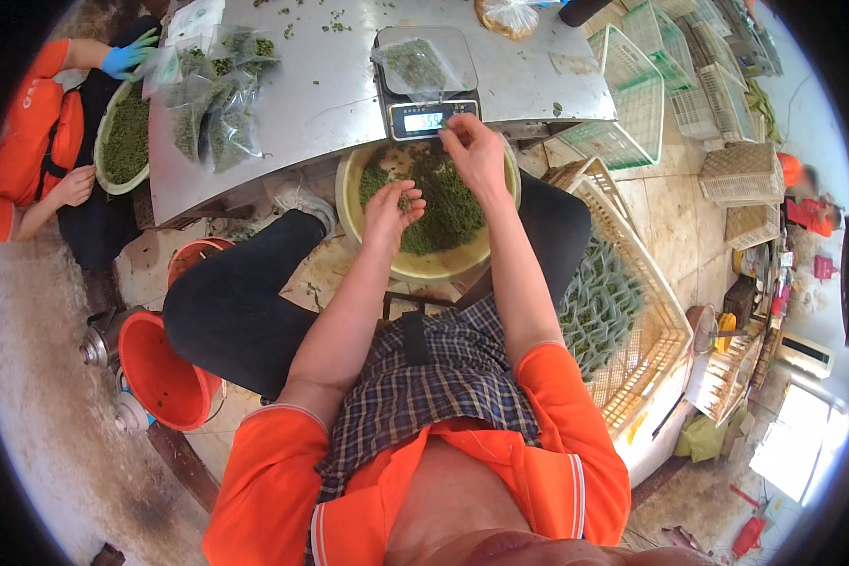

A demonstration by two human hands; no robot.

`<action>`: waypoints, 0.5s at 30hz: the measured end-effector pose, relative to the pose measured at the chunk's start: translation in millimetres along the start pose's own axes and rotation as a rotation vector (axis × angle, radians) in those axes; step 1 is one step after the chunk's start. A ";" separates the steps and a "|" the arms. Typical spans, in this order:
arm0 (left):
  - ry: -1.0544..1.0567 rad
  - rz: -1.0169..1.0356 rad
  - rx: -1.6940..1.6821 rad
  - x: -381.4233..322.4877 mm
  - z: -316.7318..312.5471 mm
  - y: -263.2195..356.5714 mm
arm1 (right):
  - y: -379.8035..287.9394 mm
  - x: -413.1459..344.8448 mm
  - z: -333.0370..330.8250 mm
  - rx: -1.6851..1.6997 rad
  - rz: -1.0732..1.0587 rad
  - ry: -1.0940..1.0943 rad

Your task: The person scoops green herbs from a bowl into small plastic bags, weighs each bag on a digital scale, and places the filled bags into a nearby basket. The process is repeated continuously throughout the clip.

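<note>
My right hand (475,152) is at the front edge of a digital scale (435,120), its thumb and fingers pinched on a small green sprig (444,124) before the lit display. A clear plastic bag of green berries (416,65) lies on the weighing plate. My left hand (390,216) is over a yellowish basin (439,269), fingers curled and slightly apart. Green shows between these fingers; whether it is held or lies below, I cannot tell. Loose green berry clusters (442,212) and darker bits fill much of the basin, which stands between my knees.
Filled bags (216,106) lie on the metal table (325,92) at left. Beside them sits a co-worker with a blue-gloved hand (129,56) and another basin (124,185). At my right, a plastic crate (654,318) holds several packed bags (601,304). Red buckets (166,375) stand at left.
</note>
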State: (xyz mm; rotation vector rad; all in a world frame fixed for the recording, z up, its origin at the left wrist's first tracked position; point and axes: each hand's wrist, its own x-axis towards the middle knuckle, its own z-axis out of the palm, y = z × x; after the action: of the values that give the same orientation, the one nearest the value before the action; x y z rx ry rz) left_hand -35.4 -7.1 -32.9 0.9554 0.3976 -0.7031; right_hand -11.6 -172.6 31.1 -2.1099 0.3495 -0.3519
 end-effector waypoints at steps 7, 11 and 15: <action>-0.174 -0.092 -0.229 -0.3 -2.6 -6.2 | -13.4 -66.9 -11.0 -0.132 -0.060 -0.186; -0.107 -0.022 -0.042 -1.5 0.1 -6.4 | 4.6 -60.0 -15.4 -0.085 -0.065 0.094; -0.103 0.035 0.065 -2.4 0.4 -7.2 | -8.4 -44.3 -21.3 -0.189 -0.092 0.215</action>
State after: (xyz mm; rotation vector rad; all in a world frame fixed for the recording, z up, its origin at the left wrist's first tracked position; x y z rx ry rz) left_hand -42.1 -9.3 -35.6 0.9811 0.2682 -0.7338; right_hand -59.4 -167.6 44.3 -2.2832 0.4250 -0.6241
